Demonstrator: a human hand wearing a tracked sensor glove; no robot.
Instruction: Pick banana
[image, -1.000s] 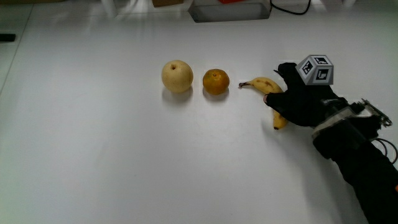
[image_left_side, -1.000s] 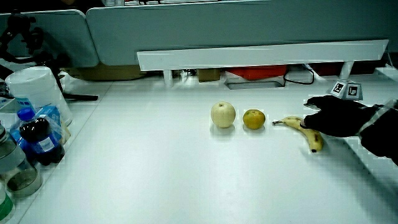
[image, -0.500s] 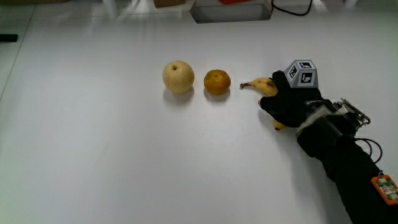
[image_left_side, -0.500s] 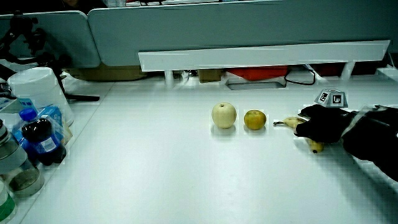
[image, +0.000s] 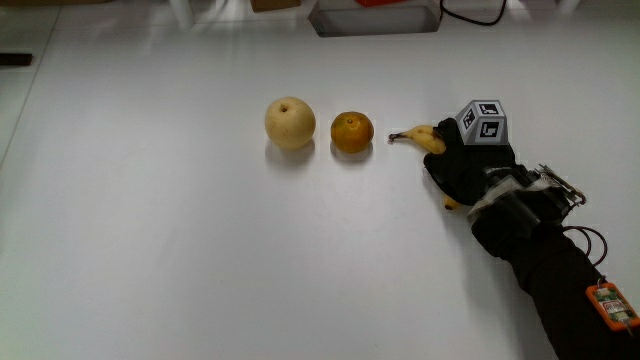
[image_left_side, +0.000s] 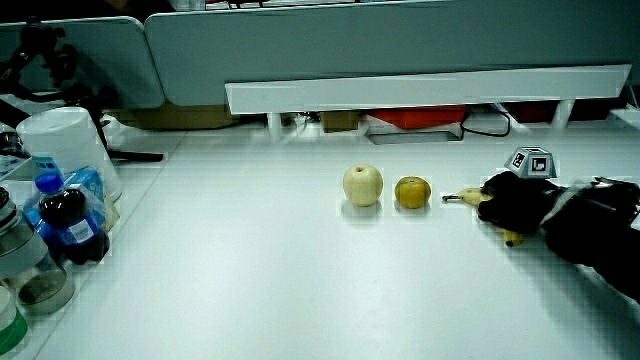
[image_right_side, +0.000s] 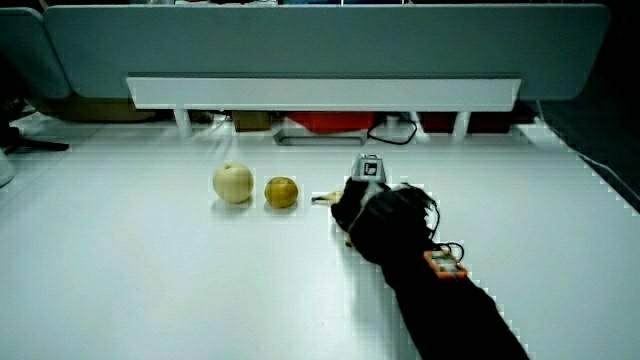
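Lying on the white surface (image: 150, 230), the banana (image: 428, 138) is mostly covered by the hand (image: 467, 168), whose fingers are curled down around its middle in a grip; only the stem end shows toward the orange (image: 352, 132), and the tip pokes out under the hand on the side nearer the person. In a side view the hand (image_left_side: 518, 205) sits low on the fruit, the banana's (image_left_side: 468, 196) stem end pointing at the orange (image_left_side: 412, 191), and the banana looks to be still resting on the surface. The patterned cube (image: 482, 122) rides on the back of the hand.

Orange and pale apple (image: 290, 122) stand in a row with the banana, the orange just beside the stem, the apple just beside the orange, none touching. Wide bare surface lies between this row and the person. Bottles (image_left_side: 62, 222) and a white container (image_left_side: 62, 148) crowd the surface's edge, well apart from the fruit. In a side view the forearm (image_right_side: 440, 290) runs from the hand (image_right_side: 372, 215) toward the person.
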